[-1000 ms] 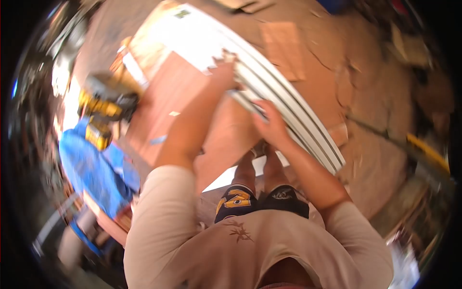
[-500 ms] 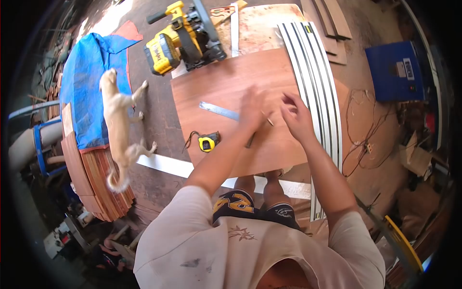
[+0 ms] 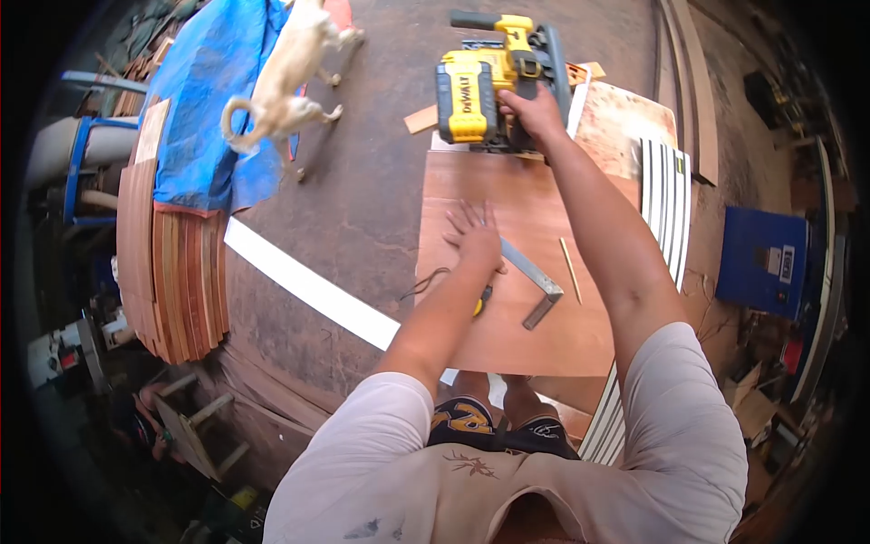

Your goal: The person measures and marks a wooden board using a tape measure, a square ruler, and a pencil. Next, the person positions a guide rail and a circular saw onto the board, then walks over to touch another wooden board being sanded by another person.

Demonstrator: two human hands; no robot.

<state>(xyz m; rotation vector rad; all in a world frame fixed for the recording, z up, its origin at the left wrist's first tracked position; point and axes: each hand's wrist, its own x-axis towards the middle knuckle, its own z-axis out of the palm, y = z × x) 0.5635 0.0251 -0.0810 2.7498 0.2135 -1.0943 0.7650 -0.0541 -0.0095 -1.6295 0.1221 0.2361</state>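
Note:
My left hand (image 3: 476,238) lies with fingers spread on a reddish plywood sheet (image 3: 507,340), beside the blade of a metal try square (image 3: 535,272). Across the board, my right hand (image 3: 536,116) reaches to a yellow and black circular saw (image 3: 467,95) and is closed around its handle. The saw stands at the sheet's far edge, and its handle is partly hidden by my fingers. A pencil (image 3: 571,270) rests on the plywood right of the square. Under my left forearm, a yellow tape measure (image 3: 482,301) is mostly covered.
White and black striped guide rails (image 3: 666,213) run along the right side. On the left, a dog (image 3: 285,77) stands by a blue tarp (image 3: 195,118) and stacked boards (image 3: 177,290). A white strip (image 3: 308,286) lies on the floor. A blue box (image 3: 763,263) is at right.
My right hand has gone from above the plywood to the saw and gripped it. My left hand now presses flat, and the pencil lies farther right. The view has shifted.

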